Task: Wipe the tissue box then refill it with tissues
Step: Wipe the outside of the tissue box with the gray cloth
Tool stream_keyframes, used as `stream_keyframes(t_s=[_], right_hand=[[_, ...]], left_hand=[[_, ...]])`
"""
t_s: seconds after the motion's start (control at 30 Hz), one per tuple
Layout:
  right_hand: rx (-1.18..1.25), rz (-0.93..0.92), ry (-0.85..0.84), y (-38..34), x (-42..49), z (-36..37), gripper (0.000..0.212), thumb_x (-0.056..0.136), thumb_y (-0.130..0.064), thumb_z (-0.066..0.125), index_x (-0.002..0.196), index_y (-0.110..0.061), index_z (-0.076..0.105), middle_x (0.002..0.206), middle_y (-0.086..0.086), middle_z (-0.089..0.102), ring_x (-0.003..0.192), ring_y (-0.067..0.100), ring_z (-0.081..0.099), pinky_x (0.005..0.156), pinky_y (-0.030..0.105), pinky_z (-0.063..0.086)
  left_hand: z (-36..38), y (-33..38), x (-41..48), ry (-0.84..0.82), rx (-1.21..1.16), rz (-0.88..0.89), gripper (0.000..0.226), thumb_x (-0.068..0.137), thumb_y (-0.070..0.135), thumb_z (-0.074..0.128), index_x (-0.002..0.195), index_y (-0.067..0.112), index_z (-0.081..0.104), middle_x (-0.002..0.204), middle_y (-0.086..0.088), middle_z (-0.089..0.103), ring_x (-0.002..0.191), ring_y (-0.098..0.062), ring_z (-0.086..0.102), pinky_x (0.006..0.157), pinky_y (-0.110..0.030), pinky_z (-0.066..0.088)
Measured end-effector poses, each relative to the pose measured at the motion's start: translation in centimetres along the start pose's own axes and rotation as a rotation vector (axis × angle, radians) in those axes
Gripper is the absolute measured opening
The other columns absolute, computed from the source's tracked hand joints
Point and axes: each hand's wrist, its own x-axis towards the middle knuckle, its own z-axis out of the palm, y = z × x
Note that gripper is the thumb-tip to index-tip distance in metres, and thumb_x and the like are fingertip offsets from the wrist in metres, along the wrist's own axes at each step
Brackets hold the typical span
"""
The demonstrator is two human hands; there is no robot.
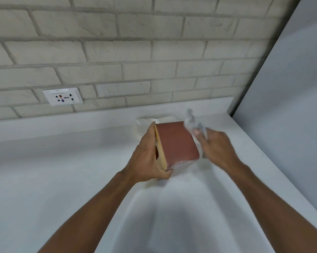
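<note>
A wall of pale, rough bricks [103,52] fills the upper left, with a white socket plate [62,96] set low in it just above the upstand of the white worktop [53,170]. The worktop runs from the left edge to the right, where it meets a plain grey-white panel [291,88] that closes the corner. Left of centre, the left grip [146,157] holds the tissue box [176,143] over the worktop. Its palm lies across the box's pale face, where part of a dark oval opening shows. Its fingers curl over the far edge and its thumb hooks the near lower corner. The box is tilted, its reddish-brown face turned up and to the right; whether its lower edge touches the worktop cannot be told. Just behind the box, a pale packet in clear wrap [150,121] lies against the upstand, mostly hidden. Right of the box, the right grip [218,145] is closed round a crumpled pale wipe [191,123] at the far right edge of the brown face. Both are badly blurred, so the exact lie of those fingers cannot be told.
</note>
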Motion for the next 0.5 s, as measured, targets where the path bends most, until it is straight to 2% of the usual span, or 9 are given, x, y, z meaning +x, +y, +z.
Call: stream_keyframes(t_s=[0.03,0.07,0.1,0.13,0.2,0.27,0.37,0.43,0.5], right_hand=[[0.163,0.211,0.016,0.9,0.9,-0.5,0.056,0.094,-0.061,0.046,0.093,-0.008,0.066,0.088,0.006,0.07,0.094,0.033,0.067,0.073,0.032,0.046],[0.42,0.37,0.066,1.5,1.4,-0.9,0.061,0.089,-0.064,0.05,0.09,-0.006,0.065,0.085,0.008,0.07,0.09,0.037,0.067,0.074,0.035,0.05],[0.649,0.478,0.133,1.9,1.5,-1.2,0.057,0.088,-0.063,0.054,0.092,-0.008,0.067,0.089,0.008,0.073,0.089,0.034,0.069,0.078,0.038,0.054],[0.81,0.541,0.198,2.0,1.2,-1.5,0.049,0.091,-0.058,0.056,0.095,-0.011,0.068,0.09,0.006,0.074,0.086,0.028,0.071,0.078,0.037,0.056],[0.988,0.532,0.24,1.3,0.2,-2.2,0.035,0.097,-0.047,0.055,0.101,-0.014,0.068,0.084,-0.002,0.076,0.075,0.015,0.073,0.066,0.029,0.056],[1.001,0.452,0.175,0.7,-0.8,-2.6,0.031,0.098,-0.044,0.054,0.104,-0.017,0.069,0.083,-0.006,0.077,0.075,0.01,0.074,0.062,0.025,0.055],[0.912,0.342,-0.02,-0.2,-2.3,-2.3,0.027,0.099,-0.039,0.053,0.101,-0.019,0.072,0.094,0.0,0.078,0.087,0.014,0.074,0.077,0.028,0.055],[0.829,0.276,-0.175,-0.3,-2.6,-2.0,0.026,0.098,-0.035,0.055,0.115,-0.019,0.067,0.108,0.002,0.075,0.099,0.015,0.072,0.086,0.031,0.054],[0.748,0.213,-0.278,-0.5,-2.3,-2.3,0.031,0.097,-0.031,0.057,0.126,-0.019,0.06,0.116,0.0,0.072,0.107,0.015,0.069,0.092,0.033,0.053]], left_hand=[[0.1,0.0,-0.4,-0.015,0.026,0.002,0.147,0.048,0.046,0.095,0.162,0.018,0.007,0.152,0.013,0.039,0.141,-0.017,0.043,0.113,-0.036,0.044],[0.2,0.1,-0.8,-0.031,0.048,0.01,0.15,0.05,0.05,0.094,0.164,0.02,0.0,0.156,0.017,0.032,0.145,-0.012,0.037,0.116,-0.03,0.036],[0.3,0.1,-1.1,-0.038,0.064,0.024,0.151,0.051,0.052,0.093,0.164,0.022,-0.003,0.158,0.02,0.026,0.148,-0.005,0.031,0.118,-0.024,0.03],[0.4,0.2,-1.5,-0.034,0.077,0.043,0.152,0.052,0.052,0.093,0.164,0.025,-0.006,0.157,0.023,0.021,0.148,0.003,0.024,0.119,-0.018,0.024],[0.8,0.1,-2.1,-0.028,0.104,0.067,0.154,0.053,0.051,0.095,0.162,0.033,-0.013,0.155,0.029,0.011,0.145,0.017,0.008,0.115,-0.005,0.014],[1.1,0.2,-2.6,-0.031,0.113,0.057,0.152,0.051,0.048,0.095,0.16,0.04,-0.01,0.148,0.035,0.004,0.141,0.024,-0.002,0.109,0.003,0.01],[1.4,0.1,-2.8,-0.034,0.121,0.035,0.156,0.049,0.046,0.096,0.159,0.038,-0.015,0.15,0.033,0.001,0.143,0.017,0.001,0.107,0.005,0.008],[1.5,-0.2,-2.7,-0.039,0.13,0.018,0.163,0.05,0.044,0.099,0.158,0.034,-0.023,0.157,0.024,-0.001,0.146,0.014,-0.001,0.107,0.005,0.007],[1.4,-0.4,-2.5,-0.047,0.125,0.013,0.164,0.051,0.043,0.099,0.157,0.034,-0.025,0.161,0.02,0.0,0.146,0.018,-0.006,0.11,0.004,0.006]])
